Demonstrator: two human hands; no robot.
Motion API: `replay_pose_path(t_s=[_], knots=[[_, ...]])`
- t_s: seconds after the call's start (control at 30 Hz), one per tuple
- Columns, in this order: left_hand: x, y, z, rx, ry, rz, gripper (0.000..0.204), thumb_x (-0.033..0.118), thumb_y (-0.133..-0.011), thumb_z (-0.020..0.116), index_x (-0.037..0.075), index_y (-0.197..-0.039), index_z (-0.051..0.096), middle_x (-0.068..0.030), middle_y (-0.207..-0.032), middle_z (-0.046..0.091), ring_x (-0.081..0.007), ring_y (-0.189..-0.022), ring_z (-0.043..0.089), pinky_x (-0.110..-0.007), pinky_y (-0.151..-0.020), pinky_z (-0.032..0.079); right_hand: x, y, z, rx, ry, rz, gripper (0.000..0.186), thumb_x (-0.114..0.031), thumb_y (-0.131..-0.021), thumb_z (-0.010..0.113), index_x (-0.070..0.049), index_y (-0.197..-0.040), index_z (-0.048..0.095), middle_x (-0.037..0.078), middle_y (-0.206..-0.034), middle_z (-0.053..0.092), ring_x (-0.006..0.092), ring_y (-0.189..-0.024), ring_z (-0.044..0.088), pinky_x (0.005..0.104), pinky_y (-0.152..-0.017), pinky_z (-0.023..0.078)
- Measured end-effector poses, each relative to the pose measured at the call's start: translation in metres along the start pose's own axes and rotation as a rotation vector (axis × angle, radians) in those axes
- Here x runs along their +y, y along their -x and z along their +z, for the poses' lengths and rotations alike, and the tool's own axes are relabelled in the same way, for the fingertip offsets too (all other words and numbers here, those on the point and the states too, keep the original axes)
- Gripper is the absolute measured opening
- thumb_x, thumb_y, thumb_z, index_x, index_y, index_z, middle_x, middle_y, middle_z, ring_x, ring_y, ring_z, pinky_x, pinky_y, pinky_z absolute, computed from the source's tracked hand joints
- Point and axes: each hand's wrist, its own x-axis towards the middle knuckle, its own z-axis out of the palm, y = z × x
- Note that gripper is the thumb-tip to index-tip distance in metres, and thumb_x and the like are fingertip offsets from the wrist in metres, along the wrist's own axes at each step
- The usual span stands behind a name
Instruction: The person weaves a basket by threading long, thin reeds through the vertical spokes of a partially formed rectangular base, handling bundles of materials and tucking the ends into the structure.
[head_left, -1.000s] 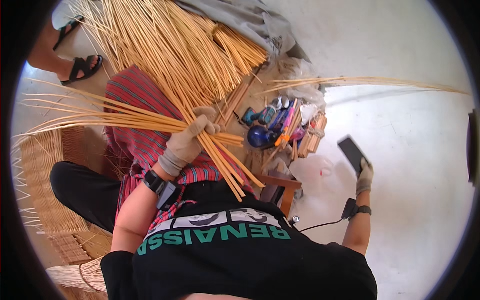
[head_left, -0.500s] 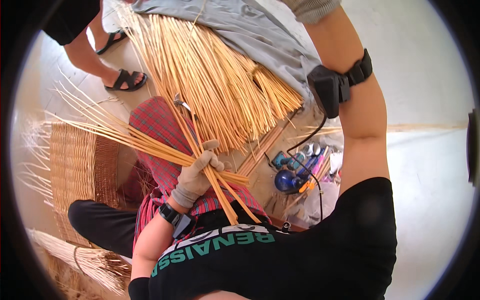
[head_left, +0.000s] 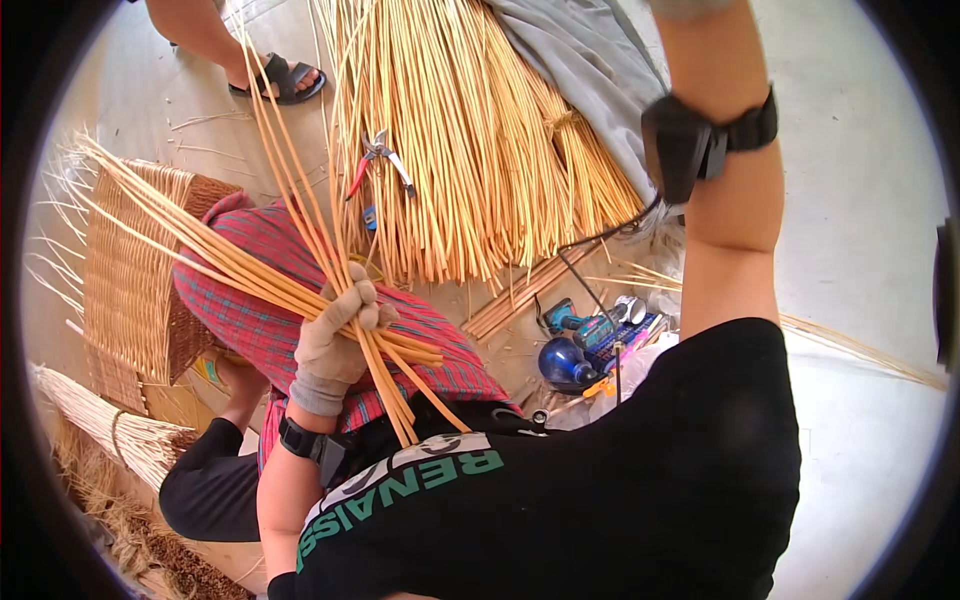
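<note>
My left hand (head_left: 338,335), in a pale knit glove, is closed around two crossing groups of long tan rods. One group of rods (head_left: 225,245) fans out to the far left; the other rods (head_left: 388,390) run from the far side down to my shirt. Below them, a red plaid cloth (head_left: 250,235) covers my lap. My right arm (head_left: 735,220) stretches up to the top edge, where only the glove's cuff (head_left: 692,8) shows. The fingers of that hand are out of the frame.
A big pile of rods (head_left: 450,150) lies ahead, with pruning shears (head_left: 376,152) on it and a grey cloth (head_left: 590,60) beside it. At left stand a woven basket (head_left: 130,270) and a tied pale bundle (head_left: 105,420). Tools surround a blue bulb (head_left: 566,365). Another person's sandaled foot (head_left: 285,78) is near.
My left hand has moved left and slightly nearer with the rods, and one rod group now points more steeply away. The view has shifted. The right glove has slid mostly out past the top edge.
</note>
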Motion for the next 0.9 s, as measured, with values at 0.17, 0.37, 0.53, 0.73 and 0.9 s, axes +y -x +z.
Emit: replay_pose_path(t_s=[0.17,0.37,0.53,0.73,0.9], knots=[[0.008,-0.002,-0.001,0.202,0.021,-0.005,0.030,0.001,-0.098,0.060,0.002,-0.128,0.059,-0.0076,-0.106,0.072,-0.0188,-0.091,0.071,-0.045,-0.103,0.056,0.137,0.144,-0.089,0.154,0.418,0.659,0.046,-0.036,-0.092,0.078,-0.008,-0.127,0.067,0.009,-0.105,0.075,0.0140,-0.088,0.071,0.0323,-0.080,0.059],[-0.011,-0.025,-0.009,0.081,0.041,-0.097,0.035,0.004,-0.101,0.058,0.003,-0.136,0.054,-0.0072,-0.113,0.071,-0.0165,-0.088,0.069,-0.042,-0.102,0.055,0.331,0.490,-0.204,0.634,1.058,1.194,0.037,-0.030,-0.090,0.067,-0.006,-0.117,0.072,0.017,-0.112,0.075,0.0297,-0.104,0.072,0.0355,-0.094,0.055],[-0.009,-0.016,-0.012,0.067,-0.078,-0.049,0.041,0.011,-0.103,0.060,0.007,-0.143,0.050,-0.0038,-0.120,0.068,-0.0127,-0.088,0.064,-0.037,-0.101,0.053,0.371,0.493,-0.125,1.058,0.809,1.265,0.035,-0.013,-0.091,0.063,-0.010,-0.126,0.067,0.016,-0.118,0.072,0.0282,-0.107,0.069,0.0401,-0.092,0.054],[-0.018,-0.030,-0.007,0.019,-0.095,-0.094,0.036,0.013,-0.102,0.062,0.009,-0.137,0.056,-0.0029,-0.116,0.069,-0.0133,-0.095,0.067,-0.037,-0.101,0.053,0.360,0.484,-0.132,1.056,1.034,1.264,0.030,-0.016,-0.095,0.064,-0.011,-0.125,0.064,0.017,-0.120,0.069,0.0344,-0.107,0.067,0.0458,-0.090,0.054],[-0.023,-0.032,0.002,0.041,-0.178,-0.100,0.030,0.013,-0.101,0.064,0.009,-0.131,0.061,-0.0038,-0.114,0.070,-0.0159,-0.100,0.069,-0.039,-0.105,0.051,0.344,0.460,-0.127,1.093,0.820,1.353,0.029,-0.019,-0.097,0.065,-0.008,-0.124,0.065,0.018,-0.115,0.073,0.0361,-0.109,0.069,0.0460,-0.092,0.054]])
